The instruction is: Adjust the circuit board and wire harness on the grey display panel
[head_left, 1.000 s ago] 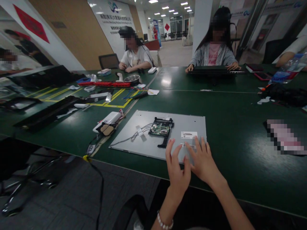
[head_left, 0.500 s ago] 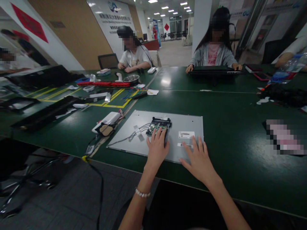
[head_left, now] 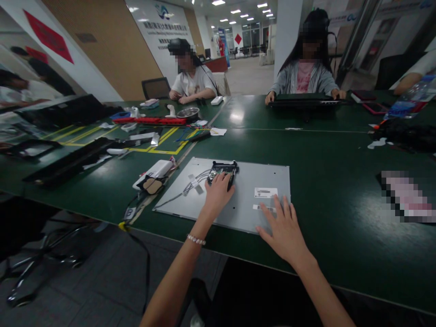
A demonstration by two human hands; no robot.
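Clock read from the panel's middle, 12 pointing away from the wearer. Circuit board in black bracket (head_left: 223, 164) sits at about 11–12, on the grey panel (head_left: 247, 179). Key relation: the bracket lies right under and just past the left fingertips, toward their 12; from the right fingers it's off at 10, well apart. Left hand (head_left: 219, 195) clearly nearer. Bracket's visible far bar runs roughly 9 to 3; rest is covered, so its full long axis can't be told. Left fingers bent over bracket and board; clamped or just resting, can't tell. Right hand (head_left: 285, 229) at 4, fingers spread apart, nothing gripped, over panel's near right corner; contact unclear. Panel long side about 9 to 3, lying flat on green table (head_left: 334, 190). Grey cables (head_left: 177, 196) run from the bracket toward 8, under clear tape (head_left: 195, 183). White label (head_left: 265, 192) at 3. Outward: white device (head_left: 160, 170) at 10, off-panel; pixelated pink-and-black item (head_left: 405, 193) at 3; co-worker at 1 holding dark flat unit (head_left: 303, 102).
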